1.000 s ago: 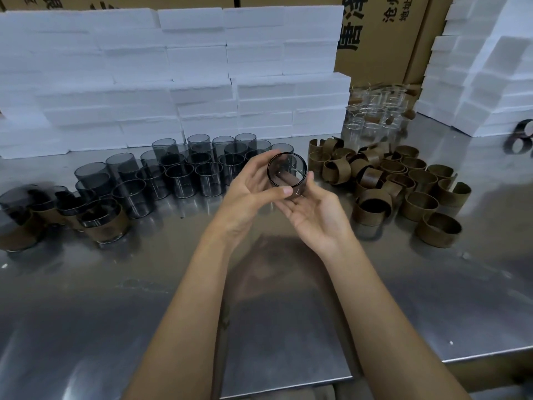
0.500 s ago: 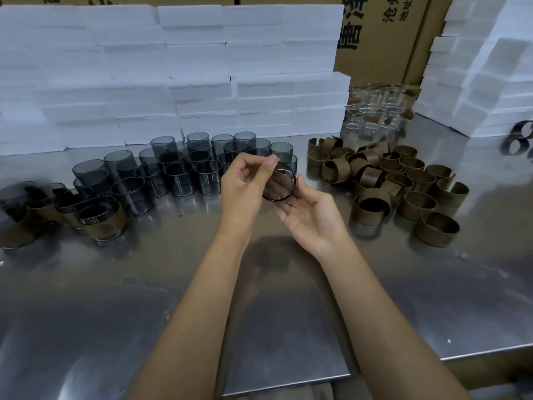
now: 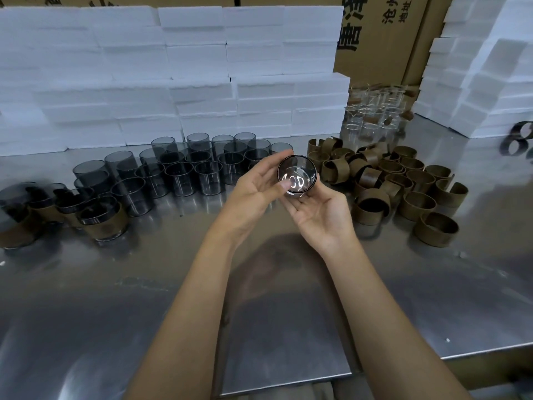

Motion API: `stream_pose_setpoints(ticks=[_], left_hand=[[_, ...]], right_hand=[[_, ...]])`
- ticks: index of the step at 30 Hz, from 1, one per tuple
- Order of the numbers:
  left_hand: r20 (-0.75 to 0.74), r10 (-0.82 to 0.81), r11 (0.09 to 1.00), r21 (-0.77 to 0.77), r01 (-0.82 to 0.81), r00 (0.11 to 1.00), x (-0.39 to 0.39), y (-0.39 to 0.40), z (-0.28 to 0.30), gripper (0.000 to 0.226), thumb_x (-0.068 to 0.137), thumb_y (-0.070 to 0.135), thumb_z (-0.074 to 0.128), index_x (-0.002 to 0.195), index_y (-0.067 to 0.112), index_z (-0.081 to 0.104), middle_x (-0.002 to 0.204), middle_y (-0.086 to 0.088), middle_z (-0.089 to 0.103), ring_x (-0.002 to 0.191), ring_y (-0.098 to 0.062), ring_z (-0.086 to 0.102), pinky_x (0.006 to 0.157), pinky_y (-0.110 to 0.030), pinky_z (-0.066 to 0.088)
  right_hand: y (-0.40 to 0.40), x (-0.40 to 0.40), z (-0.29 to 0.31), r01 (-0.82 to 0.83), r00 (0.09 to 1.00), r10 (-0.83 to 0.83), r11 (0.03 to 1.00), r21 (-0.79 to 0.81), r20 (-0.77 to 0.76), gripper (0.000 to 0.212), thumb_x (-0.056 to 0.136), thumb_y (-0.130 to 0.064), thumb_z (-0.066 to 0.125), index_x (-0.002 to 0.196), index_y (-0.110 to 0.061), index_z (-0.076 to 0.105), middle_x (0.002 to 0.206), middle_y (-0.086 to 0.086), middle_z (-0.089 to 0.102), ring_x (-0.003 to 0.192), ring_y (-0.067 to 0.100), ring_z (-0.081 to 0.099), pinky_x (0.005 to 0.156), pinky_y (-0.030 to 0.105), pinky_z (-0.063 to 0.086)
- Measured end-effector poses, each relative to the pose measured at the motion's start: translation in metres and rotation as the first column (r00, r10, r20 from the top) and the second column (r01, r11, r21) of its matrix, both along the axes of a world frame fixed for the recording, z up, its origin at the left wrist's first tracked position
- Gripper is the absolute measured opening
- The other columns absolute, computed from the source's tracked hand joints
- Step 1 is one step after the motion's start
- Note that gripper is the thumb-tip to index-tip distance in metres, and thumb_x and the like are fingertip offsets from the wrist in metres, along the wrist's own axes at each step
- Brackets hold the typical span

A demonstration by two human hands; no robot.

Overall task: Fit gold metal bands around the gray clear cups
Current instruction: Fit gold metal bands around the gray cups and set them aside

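Note:
A gray clear cup (image 3: 297,178) is held above the steel table (image 3: 173,284), its mouth turned toward me. My left hand (image 3: 256,189) grips its left side with thumb and fingers. My right hand (image 3: 320,215) cradles it from below, palm up. No band is on this cup. Bare gray cups (image 3: 190,166) stand in rows behind my left hand. A heap of gold metal bands (image 3: 403,183) lies to the right. Banded cups (image 3: 101,219) stand at the far left.
Stacks of white foam blocks (image 3: 173,76) wall off the back and the right side. Clear glass cups (image 3: 372,111) stand at the back right before cardboard boxes (image 3: 383,36). The table's front edge (image 3: 288,388) runs near my elbows.
The cup has been turned in my hands and shifted slightly right; its mouth now faces me more squarely, showing bright reflections inside. Both hands stay on it.

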State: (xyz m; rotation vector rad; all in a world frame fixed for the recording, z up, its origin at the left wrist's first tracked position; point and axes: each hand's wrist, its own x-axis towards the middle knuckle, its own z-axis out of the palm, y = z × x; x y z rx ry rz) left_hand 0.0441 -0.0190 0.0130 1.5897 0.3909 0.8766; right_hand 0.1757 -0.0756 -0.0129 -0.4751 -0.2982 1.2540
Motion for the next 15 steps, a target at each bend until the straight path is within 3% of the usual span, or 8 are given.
stream_pose_setpoints(ticks=[3,8,10,12,15], left_hand=[[-0.027,0.023,0.999,0.034,-0.022,0.999,0.002,-0.003,0.001,0.061,0.091,-0.012,0.064,0.147,0.007,0.046,0.144,-0.012,0.058,0.135,-0.016,0.055,0.116,-0.026,0.040],[0.011,0.319,0.944,0.086,-0.319,0.948,0.019,-0.010,-0.005,0.063,0.080,0.001,0.084,0.133,0.016,0.053,0.125,-0.001,0.066,0.117,-0.010,0.064,0.106,-0.026,0.049],[0.057,0.364,0.932,-0.022,-0.363,0.930,0.022,-0.008,-0.005,0.051,0.087,0.014,0.080,0.132,0.022,0.056,0.117,0.011,0.069,0.110,-0.001,0.067,0.098,-0.021,0.052],[0.153,0.386,0.901,-0.275,-0.336,0.910,0.021,-0.001,-0.002,0.038,0.097,0.023,0.069,0.134,0.018,0.061,0.111,0.009,0.073,0.100,-0.006,0.071,0.088,-0.024,0.057],[0.317,0.277,0.828,-0.557,-0.059,0.907,0.014,0.006,0.002,0.028,0.106,0.029,0.050,0.127,0.015,0.062,0.103,-0.006,0.074,0.090,-0.022,0.071,0.076,-0.033,0.061]], right_hand=[[0.001,-0.001,0.002,0.007,1.000,-0.006,1.000,-0.030,0.024,0.040,0.108,-0.025,0.044,0.110,0.004,0.071,0.117,0.021,0.072,0.112,0.031,0.069,0.096,0.040,0.056],[0.003,-0.011,0.005,0.062,0.984,-0.047,0.995,-0.081,0.169,0.039,0.107,-0.030,0.047,0.122,0.001,0.064,0.113,0.017,0.073,0.104,0.024,0.071,0.091,0.031,0.059],[0.003,-0.015,0.007,0.154,0.939,-0.120,0.985,-0.083,0.322,0.045,0.106,-0.036,0.049,0.131,-0.001,0.063,0.122,0.015,0.071,0.112,0.023,0.069,0.098,0.033,0.056],[0.002,-0.020,0.011,0.284,0.832,-0.196,0.954,-0.094,0.519,0.054,0.096,-0.050,0.056,0.131,-0.010,0.065,0.121,0.008,0.074,0.111,0.017,0.070,0.098,0.033,0.055],[0.000,-0.024,0.011,0.407,0.616,-0.262,0.913,-0.016,0.743,0.051,0.088,-0.054,0.066,0.130,-0.026,0.066,0.119,-0.008,0.072,0.110,0.002,0.067,0.093,0.024,0.052]])
